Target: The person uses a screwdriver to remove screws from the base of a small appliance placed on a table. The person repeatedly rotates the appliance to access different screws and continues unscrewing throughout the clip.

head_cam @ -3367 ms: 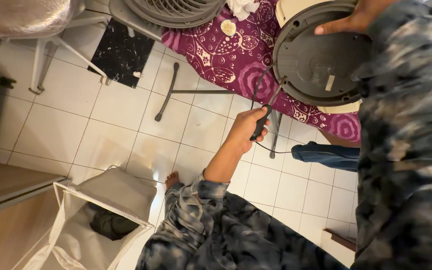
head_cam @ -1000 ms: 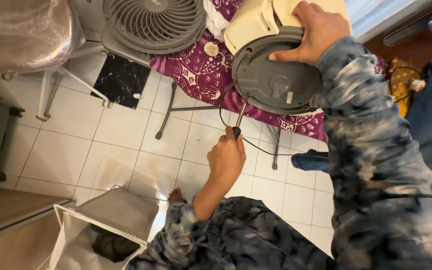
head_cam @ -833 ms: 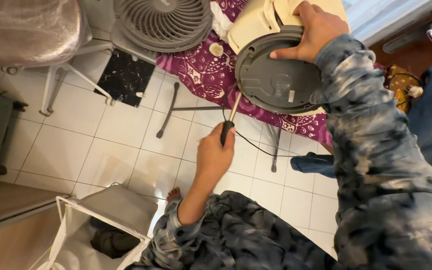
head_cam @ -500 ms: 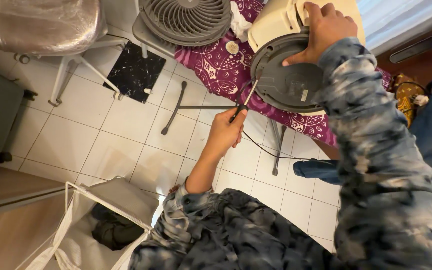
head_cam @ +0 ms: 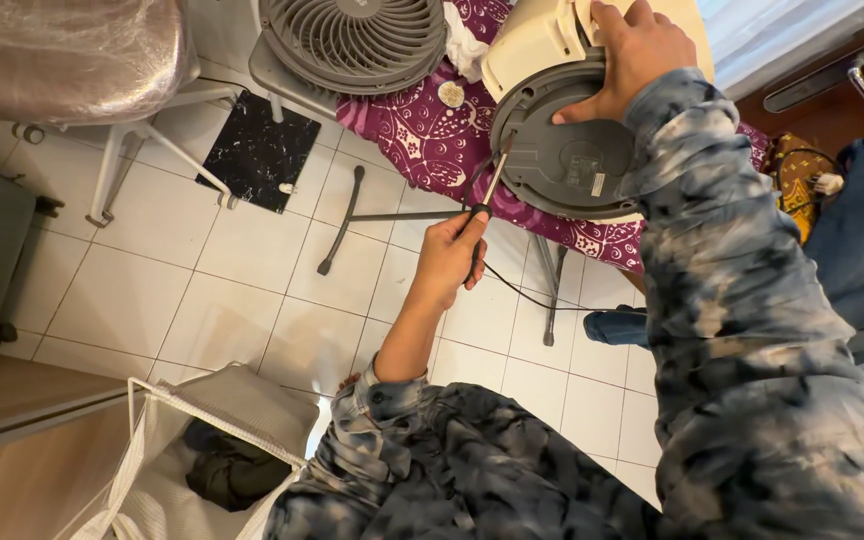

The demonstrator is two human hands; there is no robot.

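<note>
A cream-coloured round appliance [head_cam: 537,45] lies tipped on its side on a table covered with a purple patterned cloth [head_cam: 422,125], its grey underside [head_cam: 577,165] facing me. My right hand [head_cam: 627,55] grips the upper rim of that grey base. My left hand [head_cam: 449,260] is shut on the black handle of a screwdriver [head_cam: 490,190]. The metal shaft points up, and its tip rests at the left edge of the base. A thin black cord [head_cam: 522,295] hangs below the appliance past my left hand.
A grey fan grille [head_cam: 352,40] lies at the table's far end. On the white tiled floor are a black marble slab [head_cam: 257,155], a plastic-wrapped chair [head_cam: 62,50] and a white laundry bag [head_cam: 202,450]. Blue jeans [head_cam: 852,240] lie at the right.
My left hand has lifted the screwdriver from below the appliance until its tip reaches the left rim of the grey base. My right hand stays on the base.
</note>
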